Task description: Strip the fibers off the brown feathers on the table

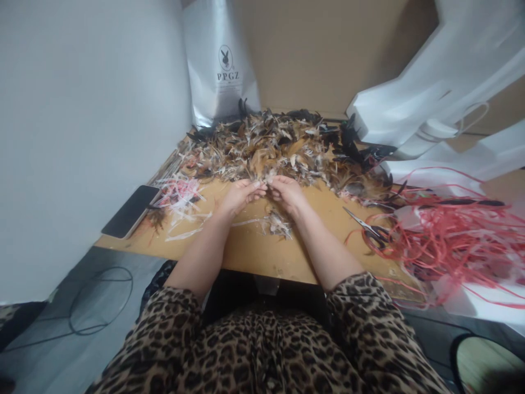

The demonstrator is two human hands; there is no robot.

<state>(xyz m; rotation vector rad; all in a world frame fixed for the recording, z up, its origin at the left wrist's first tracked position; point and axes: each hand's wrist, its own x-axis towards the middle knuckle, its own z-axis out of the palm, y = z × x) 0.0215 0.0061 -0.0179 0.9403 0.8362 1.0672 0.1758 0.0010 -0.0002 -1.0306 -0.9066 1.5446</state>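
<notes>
At the front edge of a big heap of brown and black feathers (283, 143), my two hands meet with their fingertips almost touching. My left hand (245, 195) is closed in a pinch, and so is my right hand (286, 192). Between them are the quill ends of brown feathers (262, 164) whose vanes point away from me; where these end and the heap begins is hard to make out. Just below my hands, a small tuft of pale feathers (279, 223) lies on the wooden table (262, 254).
Left of the heap are pink and white strips (182, 191) and a phone (131, 212). To the right lie scissors (369, 227) and a tangle of red string (459, 235). A silver bag (223, 60) stands behind, and a white wall (90, 109) borders the left.
</notes>
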